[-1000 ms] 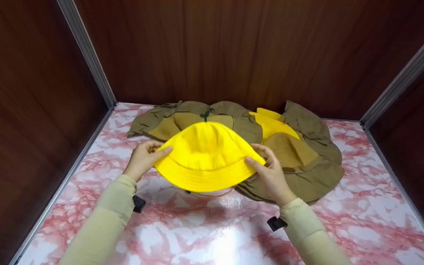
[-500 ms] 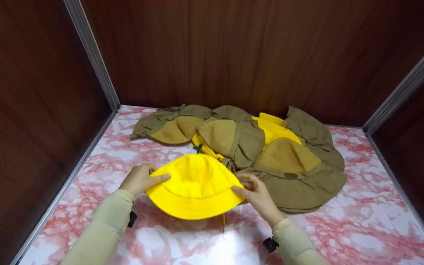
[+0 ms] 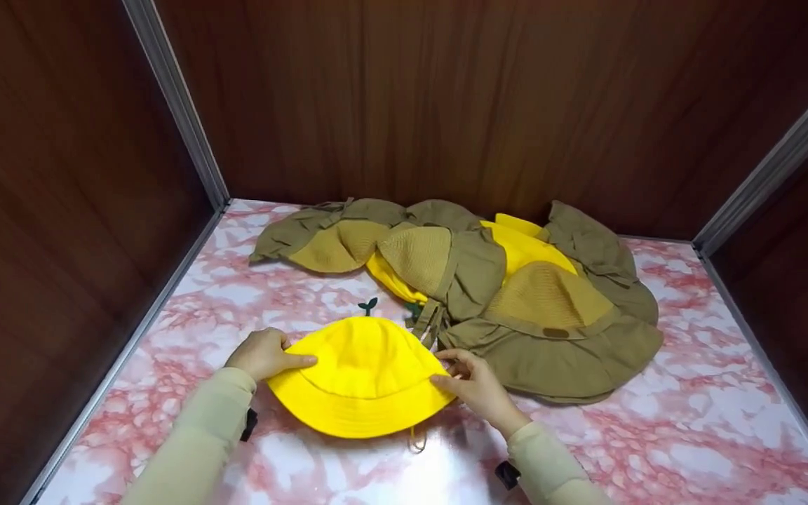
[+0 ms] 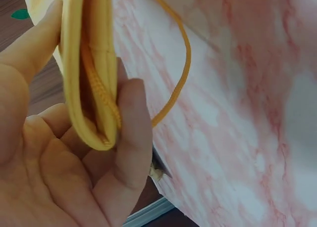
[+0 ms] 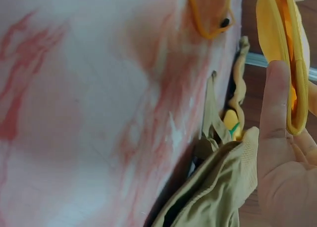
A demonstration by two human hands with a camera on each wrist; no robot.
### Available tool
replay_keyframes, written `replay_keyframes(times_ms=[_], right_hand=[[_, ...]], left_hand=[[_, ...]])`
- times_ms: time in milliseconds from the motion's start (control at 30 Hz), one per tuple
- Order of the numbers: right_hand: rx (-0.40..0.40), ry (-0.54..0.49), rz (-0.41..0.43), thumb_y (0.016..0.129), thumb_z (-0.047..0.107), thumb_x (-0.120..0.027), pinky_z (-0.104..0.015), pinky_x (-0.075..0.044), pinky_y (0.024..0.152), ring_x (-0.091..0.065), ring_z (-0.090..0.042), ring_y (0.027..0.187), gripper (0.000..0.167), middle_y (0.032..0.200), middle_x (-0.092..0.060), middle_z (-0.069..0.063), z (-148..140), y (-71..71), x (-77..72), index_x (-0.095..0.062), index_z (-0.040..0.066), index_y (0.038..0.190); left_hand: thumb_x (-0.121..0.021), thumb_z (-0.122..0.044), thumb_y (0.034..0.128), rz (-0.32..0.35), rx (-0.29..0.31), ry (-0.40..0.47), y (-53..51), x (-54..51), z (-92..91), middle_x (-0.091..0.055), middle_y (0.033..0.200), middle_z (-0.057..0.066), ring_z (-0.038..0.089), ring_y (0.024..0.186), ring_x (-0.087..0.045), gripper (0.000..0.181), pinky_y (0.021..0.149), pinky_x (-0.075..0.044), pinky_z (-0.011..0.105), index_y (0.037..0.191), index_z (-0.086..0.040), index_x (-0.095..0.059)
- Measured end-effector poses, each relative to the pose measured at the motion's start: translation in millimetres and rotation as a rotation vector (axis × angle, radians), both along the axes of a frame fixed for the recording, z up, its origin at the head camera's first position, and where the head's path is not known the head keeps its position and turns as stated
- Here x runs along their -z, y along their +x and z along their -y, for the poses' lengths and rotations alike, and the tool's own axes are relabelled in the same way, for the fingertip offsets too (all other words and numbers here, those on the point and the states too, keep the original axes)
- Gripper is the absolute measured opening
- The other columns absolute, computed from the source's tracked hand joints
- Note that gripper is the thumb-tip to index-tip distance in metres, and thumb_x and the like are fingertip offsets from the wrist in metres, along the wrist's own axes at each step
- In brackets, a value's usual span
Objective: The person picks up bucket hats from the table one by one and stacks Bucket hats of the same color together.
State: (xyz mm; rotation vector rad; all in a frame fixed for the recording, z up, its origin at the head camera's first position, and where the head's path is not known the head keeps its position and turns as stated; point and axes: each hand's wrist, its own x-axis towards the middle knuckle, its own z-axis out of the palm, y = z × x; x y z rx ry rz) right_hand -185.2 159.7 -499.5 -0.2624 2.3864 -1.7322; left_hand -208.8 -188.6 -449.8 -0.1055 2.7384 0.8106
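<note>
Between both hands is a yellow bucket hat (image 3: 369,372), folded flat, with a green sprout (image 3: 369,306) on its crown. The left hand (image 3: 266,356) pinches one end of the brim, thumb on the near face. At the other end the right hand (image 3: 477,389) pinches the brim in the same way. In the left wrist view, the hat's folded edge (image 4: 74,103) lies between thumb and fingers, and an orange cord (image 4: 185,64) loops out below. The right wrist view shows the cord (image 5: 203,29) hanging with a small dark bead, above the table.
Behind the hat lies a pile of brown sun hats (image 3: 551,365) with wide ruffled brims and ties. Another yellow hat (image 3: 527,245) shows among them, and a yellow edge (image 3: 393,277) pokes out at left. Dark wood panels (image 3: 418,98) enclose the marbled table (image 3: 712,421).
Both hands have brought the yellow hat down and nearer, slightly to the left, away from the pile. The grip on its two ends stays the same.
</note>
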Motion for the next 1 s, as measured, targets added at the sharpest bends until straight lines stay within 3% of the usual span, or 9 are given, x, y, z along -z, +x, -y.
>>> replay_keyframes(times_ms=[300, 633, 767, 867, 1000], right_hand=[[-0.024, 0.122, -0.017, 0.088, 0.016, -0.075, -0.022, -0.048, 0.057, -0.055, -0.014, 0.073, 0.037, 0.083, -0.060, -0.007, 3.5, 1.3, 13.8, -0.064, 0.004, 0.121], [-0.087, 0.084, 0.021, 0.086, 0.010, -0.074, -0.029, -0.054, 0.060, -0.055, -0.013, 0.068, 0.037, 0.087, -0.063, -0.009, 11.6, 1.4, 17.0, -0.063, -0.002, 0.120], [-0.088, 0.066, 0.021, 0.084, 0.005, -0.074, -0.032, -0.057, 0.063, -0.057, -0.015, 0.069, 0.036, 0.091, -0.065, -0.015, 10.6, 2.3, 18.3, -0.063, -0.006, 0.117], [-0.092, 0.043, 0.018, 0.084, 0.002, -0.073, -0.035, -0.059, 0.064, -0.059, -0.016, 0.071, 0.035, 0.094, -0.065, -0.019, 9.9, 2.4, 20.6, -0.063, -0.008, 0.115], [-0.092, 0.047, -0.025, 0.082, -0.004, -0.072, -0.029, -0.059, 0.066, -0.064, -0.020, 0.076, 0.027, 0.095, -0.067, -0.022, 10.8, 1.6, 24.8, -0.065, -0.008, 0.108]], left_hand=[[-0.079, -0.046, 0.0799, 0.054, 0.004, -0.057, -1.7, 11.0, 1.6, -0.058, 0.076, 0.004, 0.019, 0.070, -0.049, 0.045, 0.063, -0.039, 0.028, 0.085, -0.004, -0.062], [-0.079, -0.042, 0.0814, 0.106, -0.030, -0.042, 6.9, 21.0, 14.4, -0.064, 0.091, 0.012, 0.024, 0.080, -0.055, 0.052, 0.077, -0.049, 0.039, 0.100, 0.003, -0.061], [-0.082, -0.033, 0.0806, 0.099, -0.006, -0.012, 6.4, 21.9, 15.2, -0.065, 0.102, 0.016, 0.026, 0.088, -0.057, 0.051, 0.087, -0.050, 0.043, 0.106, 0.004, -0.059], [-0.083, -0.027, 0.0798, 0.102, -0.004, -0.004, 5.3, 22.3, 15.3, -0.064, 0.104, 0.016, 0.026, 0.090, -0.057, 0.047, 0.088, -0.049, 0.043, 0.106, 0.003, -0.058], [-0.082, -0.024, 0.0811, 0.096, 0.000, -0.015, 1.6, 21.6, 16.9, -0.064, 0.102, 0.016, 0.027, 0.089, -0.055, 0.044, 0.086, -0.049, 0.042, 0.105, 0.003, -0.057]])
